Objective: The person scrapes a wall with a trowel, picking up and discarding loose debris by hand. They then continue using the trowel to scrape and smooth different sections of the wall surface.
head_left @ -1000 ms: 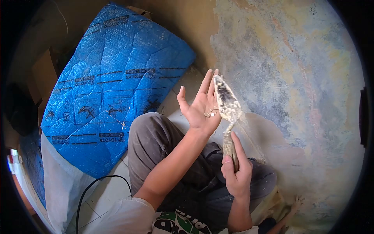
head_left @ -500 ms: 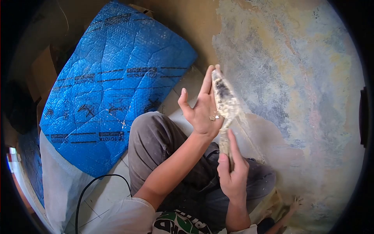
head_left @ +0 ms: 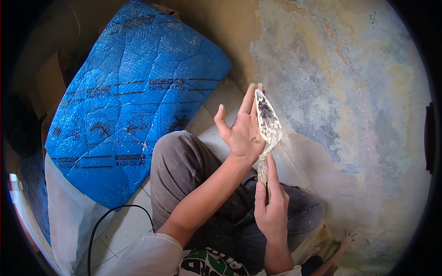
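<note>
My right hand (head_left: pixel 270 209) grips the handle of a pointed trowel (head_left: pixel 268 122), its index finger stretched along the shank. The blade is crusted with dried plaster and points up and away. My left hand (head_left: pixel 241 129) is held flat and open, palm toward the blade, fingers straight, with the blade's flat side lying against the palm and fingers. A few small plaster crumbs sit on the palm near the blade's heel. Both hands hover over my bent knees in grey trousers (head_left: pixel 184 170).
A patchy, scraped wall (head_left: pixel 350 92) fills the right side, close to the trowel. A blue bubble-foil sheet (head_left: pixel 124 101) leans at the left over a white cloth (head_left: pixel 69 221). A black cable (head_left: pixel 99 230) loops on the tiled floor. Cardboard (head_left: pixel 50 87) stands at far left.
The trowel blade has slid slightly along my left palm, and my right hand has shifted a little lower and left. The left hand stays flat against the blade.
</note>
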A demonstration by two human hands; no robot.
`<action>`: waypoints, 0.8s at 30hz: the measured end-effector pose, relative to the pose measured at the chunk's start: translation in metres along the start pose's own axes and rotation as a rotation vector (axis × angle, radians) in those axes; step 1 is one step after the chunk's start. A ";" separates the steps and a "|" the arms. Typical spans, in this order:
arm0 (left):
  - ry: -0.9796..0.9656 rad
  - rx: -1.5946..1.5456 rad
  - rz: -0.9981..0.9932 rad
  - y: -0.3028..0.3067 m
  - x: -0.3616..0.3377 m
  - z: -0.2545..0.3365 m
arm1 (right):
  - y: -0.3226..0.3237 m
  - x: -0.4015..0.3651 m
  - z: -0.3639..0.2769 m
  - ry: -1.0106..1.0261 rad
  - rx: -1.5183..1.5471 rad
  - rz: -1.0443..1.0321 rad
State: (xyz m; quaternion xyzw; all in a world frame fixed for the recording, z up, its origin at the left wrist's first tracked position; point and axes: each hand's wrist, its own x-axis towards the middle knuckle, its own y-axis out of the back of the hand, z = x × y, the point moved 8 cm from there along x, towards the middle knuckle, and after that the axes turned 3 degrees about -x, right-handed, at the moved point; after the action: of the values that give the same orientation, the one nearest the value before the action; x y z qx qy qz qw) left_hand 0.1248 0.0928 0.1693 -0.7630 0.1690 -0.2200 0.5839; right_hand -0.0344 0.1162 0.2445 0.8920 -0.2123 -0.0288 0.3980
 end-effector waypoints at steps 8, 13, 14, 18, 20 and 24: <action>0.000 -0.057 -0.004 -0.003 0.002 0.001 | 0.017 -0.002 -0.021 0.043 -0.036 0.048; -0.004 0.043 -0.074 -0.011 0.002 0.003 | 0.023 -0.015 -0.014 0.052 -0.123 0.112; -0.011 0.046 -0.049 -0.011 0.001 0.003 | 0.013 -0.007 -0.008 -0.007 -0.045 0.043; 0.009 0.049 -0.006 -0.002 -0.001 0.000 | -0.007 0.004 0.002 0.020 -0.002 -0.037; 0.015 0.033 -0.025 -0.003 -0.001 0.000 | -0.005 0.006 0.001 0.033 0.005 -0.010; 0.040 -0.065 -0.070 -0.009 0.001 0.001 | 0.003 0.002 -0.005 0.055 0.011 0.014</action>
State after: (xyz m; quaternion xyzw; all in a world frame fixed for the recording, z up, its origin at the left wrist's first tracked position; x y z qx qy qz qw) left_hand 0.1263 0.0960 0.1777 -0.7824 0.1607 -0.2501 0.5472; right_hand -0.0321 0.1173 0.2502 0.8932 -0.2079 -0.0003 0.3988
